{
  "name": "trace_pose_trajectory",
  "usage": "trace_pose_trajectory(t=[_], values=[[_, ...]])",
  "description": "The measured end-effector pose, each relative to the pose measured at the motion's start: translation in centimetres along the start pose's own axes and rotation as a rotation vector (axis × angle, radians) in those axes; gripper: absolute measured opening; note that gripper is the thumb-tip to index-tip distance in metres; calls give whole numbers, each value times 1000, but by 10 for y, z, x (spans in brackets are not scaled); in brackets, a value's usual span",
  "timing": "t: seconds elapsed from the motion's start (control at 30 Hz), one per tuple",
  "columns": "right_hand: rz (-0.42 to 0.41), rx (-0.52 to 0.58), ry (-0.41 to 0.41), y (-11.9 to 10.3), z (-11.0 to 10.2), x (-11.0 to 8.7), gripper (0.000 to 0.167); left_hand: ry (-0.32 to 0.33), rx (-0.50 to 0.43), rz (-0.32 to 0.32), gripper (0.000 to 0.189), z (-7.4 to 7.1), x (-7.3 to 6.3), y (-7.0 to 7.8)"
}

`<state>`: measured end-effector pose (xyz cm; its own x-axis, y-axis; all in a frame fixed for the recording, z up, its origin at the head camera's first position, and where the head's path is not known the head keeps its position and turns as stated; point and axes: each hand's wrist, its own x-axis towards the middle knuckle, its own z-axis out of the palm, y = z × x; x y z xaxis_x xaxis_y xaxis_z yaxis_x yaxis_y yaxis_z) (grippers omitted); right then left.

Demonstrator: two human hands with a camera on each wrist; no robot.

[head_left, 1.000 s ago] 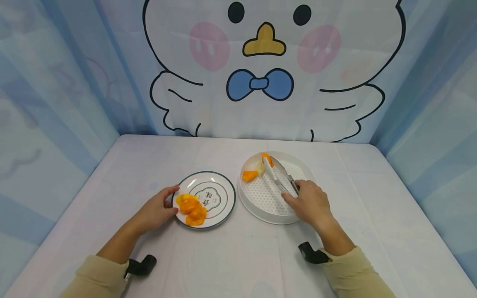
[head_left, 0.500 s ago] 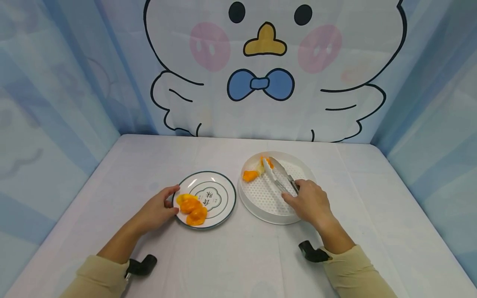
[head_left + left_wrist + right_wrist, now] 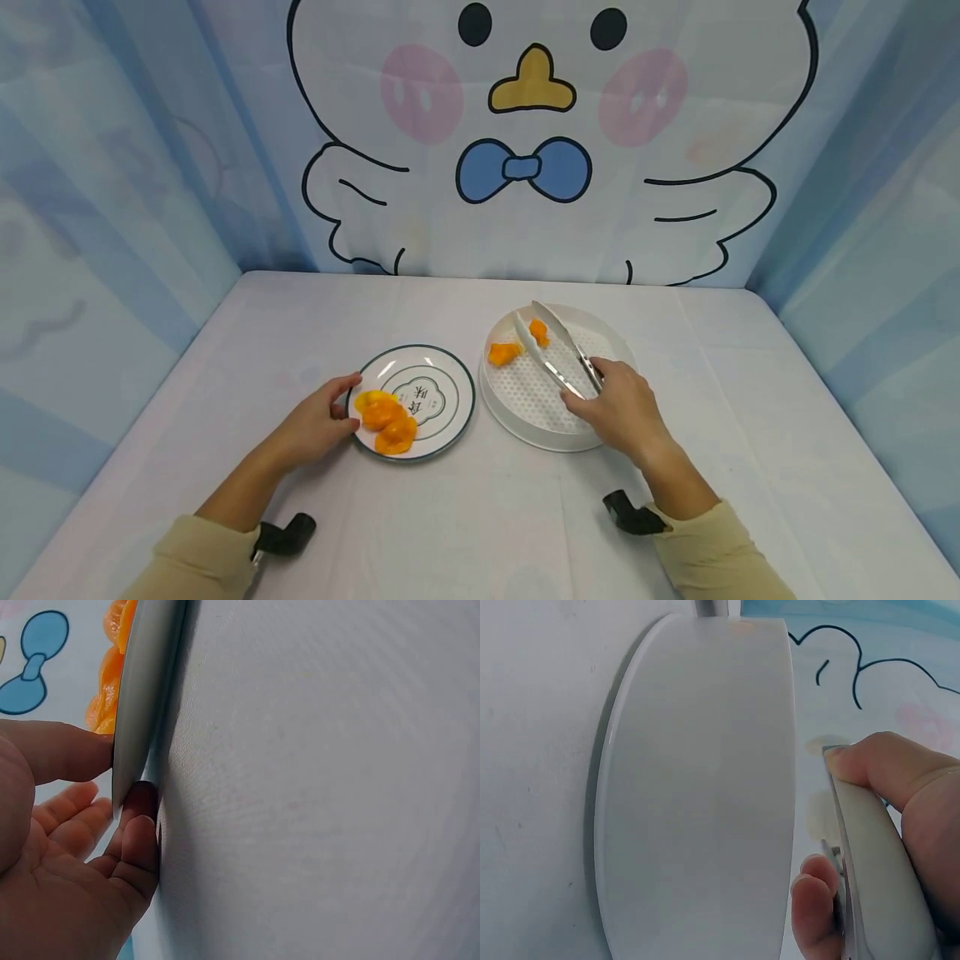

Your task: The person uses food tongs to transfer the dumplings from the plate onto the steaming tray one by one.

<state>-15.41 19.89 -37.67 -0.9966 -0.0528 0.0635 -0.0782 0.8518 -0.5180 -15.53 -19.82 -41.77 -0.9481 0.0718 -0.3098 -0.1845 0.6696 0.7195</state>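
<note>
My left hand (image 3: pixel 318 425) pinches the near-left rim of a white plate (image 3: pixel 446 387) with a dark edge line. In the left wrist view, the thumb is above the rim of the plate (image 3: pixel 139 712) and fingers are under it. Several soft orange pieces, like peeled fruit segments (image 3: pixel 384 417), lie on the plate's left side. My right hand (image 3: pixel 622 408) grips metal tongs (image 3: pixel 540 357), whose arms are spread over a round white tray. One orange piece (image 3: pixel 538 332) lies between the tong tips; another orange piece (image 3: pixel 504 354) sits to their left.
The round white tray (image 3: pixel 517 412) has a dimpled floor and a raised wall, filling much of the right wrist view. It stands just right of the plate on a white-covered table (image 3: pixel 480 517). A printed curtain (image 3: pixel 525 233) hangs behind the table.
The tong arms have spread apart from a nearly closed position around the far orange piece. That piece now shows between them. The left hand and plate have not visibly moved.
</note>
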Motion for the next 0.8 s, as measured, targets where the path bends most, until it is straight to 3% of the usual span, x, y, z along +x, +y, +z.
trace_pose_trajectory(t=[0.23, 0.8], values=[[-110, 35, 43, 0, 0, -4, 68, 3, 11, -10, 71, 0, 1, 0], [-202, 110, -71, -15, -1, -15, 53, 3, 10, 6, 71, 0, -1, 2]])
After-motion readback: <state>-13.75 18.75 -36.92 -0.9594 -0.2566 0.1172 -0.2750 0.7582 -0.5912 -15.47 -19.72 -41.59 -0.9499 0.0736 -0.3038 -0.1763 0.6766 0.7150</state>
